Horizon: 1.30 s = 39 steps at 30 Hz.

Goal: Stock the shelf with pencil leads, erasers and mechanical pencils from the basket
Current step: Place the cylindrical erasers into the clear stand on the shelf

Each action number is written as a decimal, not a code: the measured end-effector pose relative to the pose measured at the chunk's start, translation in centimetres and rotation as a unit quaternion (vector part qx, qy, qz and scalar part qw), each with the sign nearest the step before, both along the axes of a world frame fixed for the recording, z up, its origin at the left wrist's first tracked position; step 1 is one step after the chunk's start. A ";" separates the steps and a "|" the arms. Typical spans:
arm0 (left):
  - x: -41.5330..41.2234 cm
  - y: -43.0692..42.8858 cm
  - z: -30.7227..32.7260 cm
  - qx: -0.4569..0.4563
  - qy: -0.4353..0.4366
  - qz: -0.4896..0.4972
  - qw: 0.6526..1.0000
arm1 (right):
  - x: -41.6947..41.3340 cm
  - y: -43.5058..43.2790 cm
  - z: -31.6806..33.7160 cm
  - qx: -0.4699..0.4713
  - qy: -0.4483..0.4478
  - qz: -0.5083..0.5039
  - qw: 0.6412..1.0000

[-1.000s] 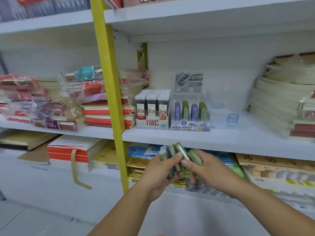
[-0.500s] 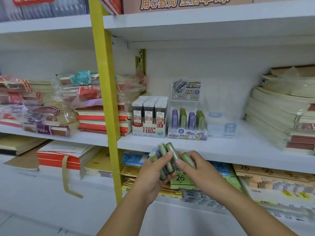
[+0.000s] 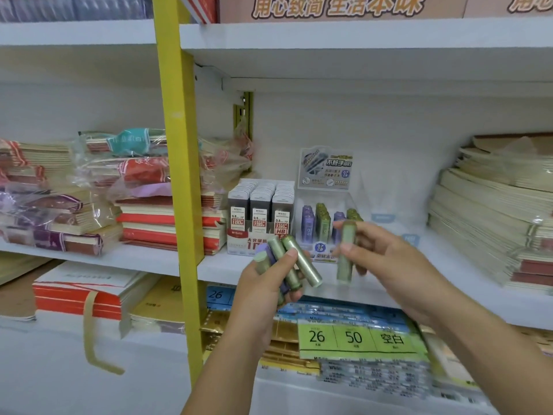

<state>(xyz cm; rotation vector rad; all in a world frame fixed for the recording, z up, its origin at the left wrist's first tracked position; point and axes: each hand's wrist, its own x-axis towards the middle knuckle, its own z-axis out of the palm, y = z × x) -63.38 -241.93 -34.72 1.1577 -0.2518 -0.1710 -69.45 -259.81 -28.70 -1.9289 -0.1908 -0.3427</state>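
My left hand grips a bundle of green and purple lead tubes, fanned out in front of the middle shelf. My right hand pinches a single green lead tube, held upright just in front of a clear display box that holds matching purple and green tubes. Left of that box stands a grey carton of 0.5 HB lead packs. The basket is out of view.
A yellow upright post splits the shelving. Wrapped notebook stacks fill the left bay, cream notebook piles the right. A small clear box sits right of the display. Paper packs with a green 26/50 label lie on the lower shelf.
My right hand has drawn one green tube out of the bundle and moved it up and right toward the display box. The view has moved closer to the shelf.
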 end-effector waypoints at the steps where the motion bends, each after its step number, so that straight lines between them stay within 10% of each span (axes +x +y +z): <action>1: 0.2 -0.1 0.4 -0.001 -0.004 0.010 1.000 | 0.7 -0.4 1.4 -0.014 -0.020 -0.007 1.000; 8: 2.3 -1.2 1.2 0.011 -0.037 0.065 0.997 | 9.8 -2.3 8.8 -0.162 -0.126 -0.102 0.973; 16: 3.9 -1.6 0.8 0.016 -0.030 0.080 0.996 | 14.7 -6.1 9.2 -0.392 -0.039 -0.154 0.906; 39: 3.6 -1.5 0.8 0.039 -0.011 0.094 0.995 | 13.8 -8.1 8.6 -0.455 -0.018 -0.136 0.880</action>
